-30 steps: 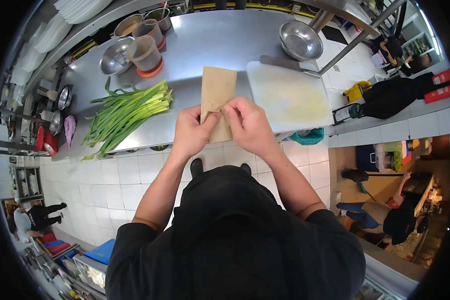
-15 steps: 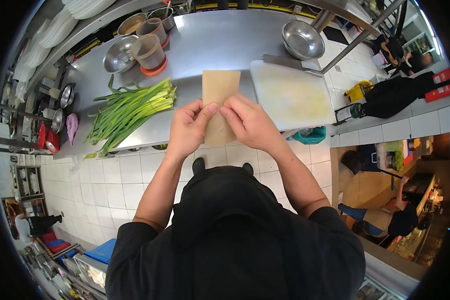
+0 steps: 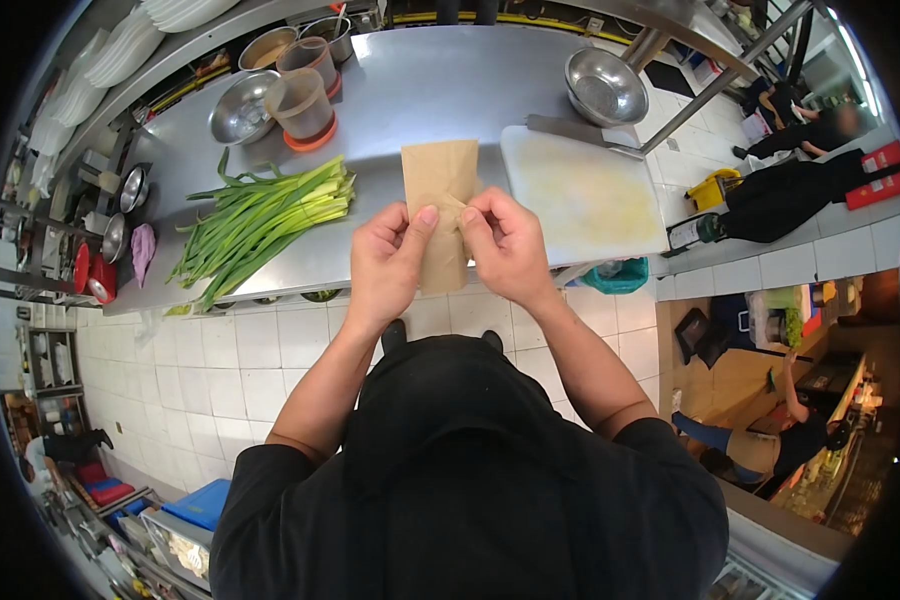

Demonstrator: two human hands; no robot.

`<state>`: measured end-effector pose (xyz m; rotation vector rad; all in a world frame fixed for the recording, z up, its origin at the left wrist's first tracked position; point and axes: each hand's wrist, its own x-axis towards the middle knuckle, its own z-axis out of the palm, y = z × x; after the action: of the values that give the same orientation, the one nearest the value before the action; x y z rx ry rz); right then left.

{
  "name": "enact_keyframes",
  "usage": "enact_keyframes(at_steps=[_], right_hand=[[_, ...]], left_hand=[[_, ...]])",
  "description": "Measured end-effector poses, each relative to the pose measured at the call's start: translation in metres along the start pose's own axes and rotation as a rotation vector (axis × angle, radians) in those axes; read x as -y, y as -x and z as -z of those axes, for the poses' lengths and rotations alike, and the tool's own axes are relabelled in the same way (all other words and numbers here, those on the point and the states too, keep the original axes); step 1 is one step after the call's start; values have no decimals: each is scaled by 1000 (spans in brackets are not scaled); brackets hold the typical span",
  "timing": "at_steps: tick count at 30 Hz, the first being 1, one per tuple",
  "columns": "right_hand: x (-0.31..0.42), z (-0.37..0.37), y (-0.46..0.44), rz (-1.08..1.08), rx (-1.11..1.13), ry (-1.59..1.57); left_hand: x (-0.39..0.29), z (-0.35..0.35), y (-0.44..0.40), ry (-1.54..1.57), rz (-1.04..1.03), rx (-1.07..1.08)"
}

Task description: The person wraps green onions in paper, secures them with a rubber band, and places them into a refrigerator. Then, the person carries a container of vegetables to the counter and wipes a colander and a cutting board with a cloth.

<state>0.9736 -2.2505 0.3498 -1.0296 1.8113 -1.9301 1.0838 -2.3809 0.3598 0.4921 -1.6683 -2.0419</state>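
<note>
A brown paper packet [image 3: 440, 172] is held up in front of the person at the near edge of the tabletop [image 3: 450, 80], its far end over the metal and its near end hanging over the floor. The left hand [image 3: 388, 262] is clamped on its left side, thumb flat on the upper face. The right hand [image 3: 510, 245] pinches the right edge, thumb and finger together on a crease. The paper is puckered between the two grips. What is inside, if anything, cannot be told.

For working this crease, the left hand does best as a steady anchor, thumb pressing close to the fold so the sheet does not slide or twist. The right fingertips should take small, firm pinches; a hard tug could tear thin paper along the wrinkle. Keeping the wrists level would help hold both ends of the packet in line.

Elbow room looks fair: the green onions [image 3: 270, 220] lie to the left, apart from the left hand, while the cutting board [image 3: 585, 195] is just to the right, with a knife [image 3: 582, 132] along its far edge, beyond the right hand.
</note>
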Motion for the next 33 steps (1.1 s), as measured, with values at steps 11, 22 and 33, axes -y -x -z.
enact_keyframes(at_steps=[11, 22, 33], right_hand=[[30, 14, -21, 96, 250, 395], [5, 1, 2, 38, 4, -2], [18, 10, -9, -164, 115, 187]], left_hand=[[3, -2, -4, -326, -468, 71], [-3, -12, 1, 14, -86, -102], [10, -17, 4, -172, -356, -80]])
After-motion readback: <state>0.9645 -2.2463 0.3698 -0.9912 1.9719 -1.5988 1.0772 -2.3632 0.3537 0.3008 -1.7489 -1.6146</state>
